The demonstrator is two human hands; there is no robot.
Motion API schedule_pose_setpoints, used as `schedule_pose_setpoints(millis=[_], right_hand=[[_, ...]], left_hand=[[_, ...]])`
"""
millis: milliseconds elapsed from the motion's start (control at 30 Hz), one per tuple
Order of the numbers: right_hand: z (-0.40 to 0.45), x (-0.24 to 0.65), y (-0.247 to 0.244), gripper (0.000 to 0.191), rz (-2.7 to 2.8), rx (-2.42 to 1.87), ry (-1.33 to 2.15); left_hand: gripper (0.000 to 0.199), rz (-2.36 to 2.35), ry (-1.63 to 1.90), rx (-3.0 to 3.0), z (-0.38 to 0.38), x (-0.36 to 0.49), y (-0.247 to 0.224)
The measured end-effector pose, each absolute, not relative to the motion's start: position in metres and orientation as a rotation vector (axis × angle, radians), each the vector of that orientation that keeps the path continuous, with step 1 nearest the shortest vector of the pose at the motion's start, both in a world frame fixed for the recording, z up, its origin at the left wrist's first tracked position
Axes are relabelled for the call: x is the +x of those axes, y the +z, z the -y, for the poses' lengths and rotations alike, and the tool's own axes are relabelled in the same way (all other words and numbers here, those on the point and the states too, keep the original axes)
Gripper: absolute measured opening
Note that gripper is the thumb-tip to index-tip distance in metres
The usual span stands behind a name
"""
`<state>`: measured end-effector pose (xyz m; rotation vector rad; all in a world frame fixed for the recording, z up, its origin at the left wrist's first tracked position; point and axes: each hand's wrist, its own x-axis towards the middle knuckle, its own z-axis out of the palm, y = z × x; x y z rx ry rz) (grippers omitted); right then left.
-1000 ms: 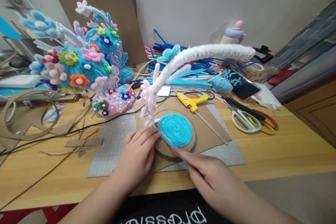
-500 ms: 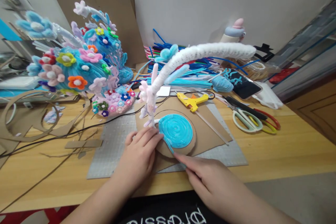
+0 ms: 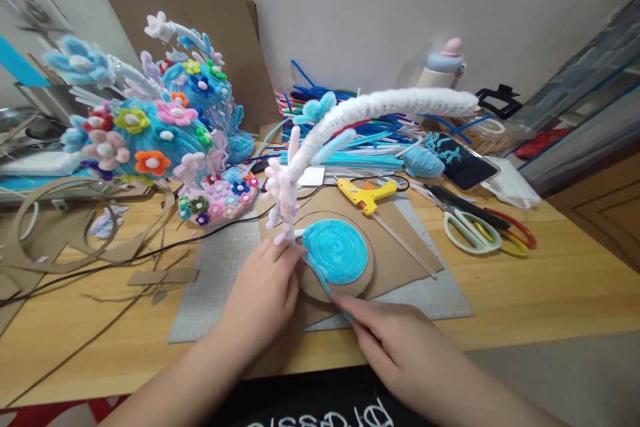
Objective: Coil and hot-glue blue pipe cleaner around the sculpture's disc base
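A round cardboard disc (image 3: 356,291) carries a flat spiral of light blue pipe cleaner (image 3: 336,250). From its left edge rises a curved stem wrapped in white pipe cleaner (image 3: 395,101), with pink flowers (image 3: 283,188) low down and a blue bow-like piece (image 3: 319,108) higher up. My left hand (image 3: 265,287) is closed at the disc's left edge by the stem's foot; its index fingertip touches the spiral's side. A loose blue pipe cleaner (image 3: 321,275) runs from there to my right hand (image 3: 395,333), pinched between thumb and index finger.
Behind the disc lies a yellow glue gun (image 3: 367,195) with its cord. Scissors (image 3: 473,230) and pliers (image 3: 513,230) lie right, near a phone (image 3: 467,163). Pipe cleaners (image 3: 355,130) are heaped at the back. Flower-covered models (image 3: 160,140) and cardboard rings (image 3: 20,250) stand or lie left.
The view has shifted slightly. My left fingers have drawn in a little at the disc's edge. My right hand stays nearly in place, still pinching the pipe cleaner.
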<state>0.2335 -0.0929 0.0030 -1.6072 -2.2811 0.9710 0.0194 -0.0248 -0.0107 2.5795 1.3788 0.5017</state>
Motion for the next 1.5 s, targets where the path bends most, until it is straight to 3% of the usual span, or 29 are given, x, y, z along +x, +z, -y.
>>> schedule_pose_setpoints(millis=[567, 800, 1500], right_hand=[[0.093, 0.233, 0.003, 0.052, 2.325, -1.615, 0.895], [0.091, 0.233, 0.001, 0.060, 2.368, -1.636, 0.837], [0.087, 0.226, -0.002, 0.065, 2.675, -1.750, 0.447]], left_hand=[[0.037, -1.465, 0.509, 2.453, 0.022, 0.032, -0.012], [0.015, -1.467, 0.531, 2.406, 0.023, 0.037, -0.006], [0.016, -1.517, 0.544, 2.416, 0.023, 0.038, -0.010]])
